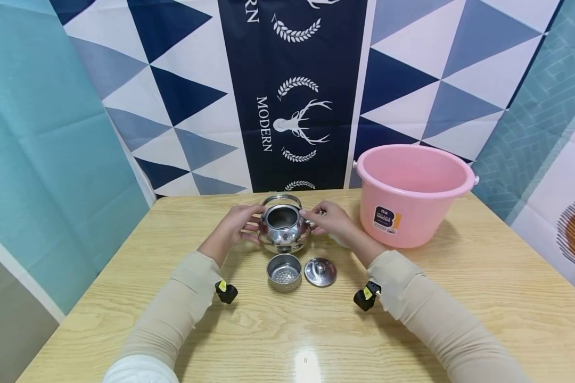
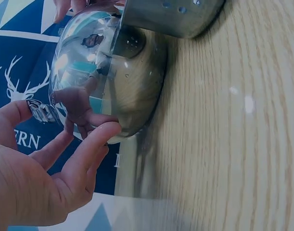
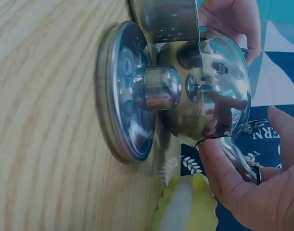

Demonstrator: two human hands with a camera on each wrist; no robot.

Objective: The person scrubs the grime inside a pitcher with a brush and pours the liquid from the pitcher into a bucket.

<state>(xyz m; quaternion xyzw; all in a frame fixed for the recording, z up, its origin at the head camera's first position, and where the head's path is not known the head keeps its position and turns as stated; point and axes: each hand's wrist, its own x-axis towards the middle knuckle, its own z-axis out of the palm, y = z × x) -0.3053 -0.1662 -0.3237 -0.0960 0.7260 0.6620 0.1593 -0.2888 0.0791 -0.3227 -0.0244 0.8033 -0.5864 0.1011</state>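
Note:
A shiny steel teapot [image 1: 284, 236], its top uncovered and its hoop handle [image 1: 281, 198] raised, stands upright on the table. At its left side, my left hand [image 1: 237, 223] grips it; the left wrist view has the thumb at the handle's lug [image 2: 41, 111] and fingers against the pot's wall. My right hand [image 1: 334, 219] holds the other side, with fingers around the spout [image 3: 236, 156] and the thumb near the lug. In front of the pot sit a perforated strainer basket [image 1: 284, 272] and, to its right, the round lid [image 1: 320, 272], knob up.
A large pink bucket [image 1: 407, 213] stands at the right rear of the wooden table [image 1: 268, 335], beside my right forearm. A yellow and white scalloped thing [image 3: 204, 202] lies near the right hand, mostly hidden in the head view. Patterned cloth [image 1: 187, 96] hangs behind the table.

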